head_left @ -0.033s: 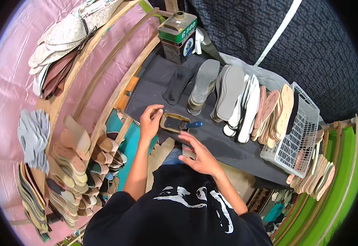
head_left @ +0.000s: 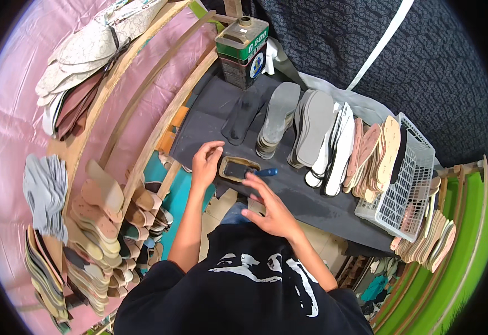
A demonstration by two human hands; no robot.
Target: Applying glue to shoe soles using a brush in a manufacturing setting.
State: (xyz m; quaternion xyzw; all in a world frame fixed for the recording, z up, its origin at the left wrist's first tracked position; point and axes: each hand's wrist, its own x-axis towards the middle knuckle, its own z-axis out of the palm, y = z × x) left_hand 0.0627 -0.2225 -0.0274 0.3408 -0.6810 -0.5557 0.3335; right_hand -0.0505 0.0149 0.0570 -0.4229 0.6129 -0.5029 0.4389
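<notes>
Worktop [head_left: 311, 201]: dark matt sheet, looks like rubber or cloth (cannot tell which). Can [head_left: 243, 50]: painted metal, slight gloss, worn. Basket [head_left: 406, 184]: white plastic mesh. Soles [head_left: 316, 125]: grey, matt, smooth. Brush [head_left: 258, 173]: glossy blue plastic handle. Rack [head_left: 143, 117]: bare wood strips, rough.

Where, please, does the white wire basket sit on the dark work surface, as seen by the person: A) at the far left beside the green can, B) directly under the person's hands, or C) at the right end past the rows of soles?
C: the white wire basket stands at the right end of the dark work surface, past the grey soles, far from the green can.
</notes>
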